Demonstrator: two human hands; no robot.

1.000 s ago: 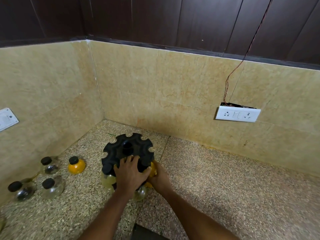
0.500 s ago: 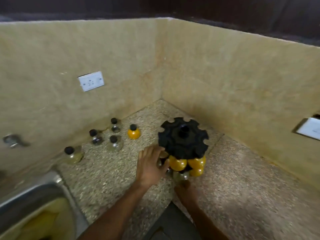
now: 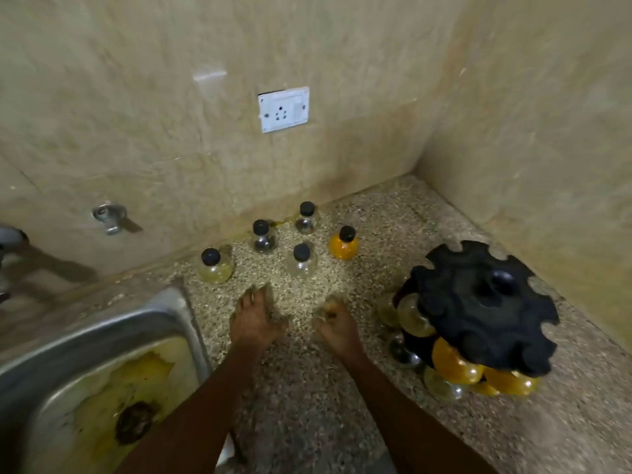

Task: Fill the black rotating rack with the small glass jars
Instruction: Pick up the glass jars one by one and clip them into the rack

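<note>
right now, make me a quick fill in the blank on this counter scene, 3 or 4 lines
1. ____ loose jars stand on the counter near the wall.
2. Only one loose jar, the orange jar, is filled with ____ contents.
3. The black rack stands to the ____ of both hands.
4. The left hand and right hand each hold ____.

Missing words: five; orange; right; nothing

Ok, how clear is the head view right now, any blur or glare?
Head view: both hands, left and right, are motion-smeared; the rack is soft; the five loose jars read fairly sharp; wide-angle bending at the edges; dim yellowish light, slight shine on the sink.
</note>
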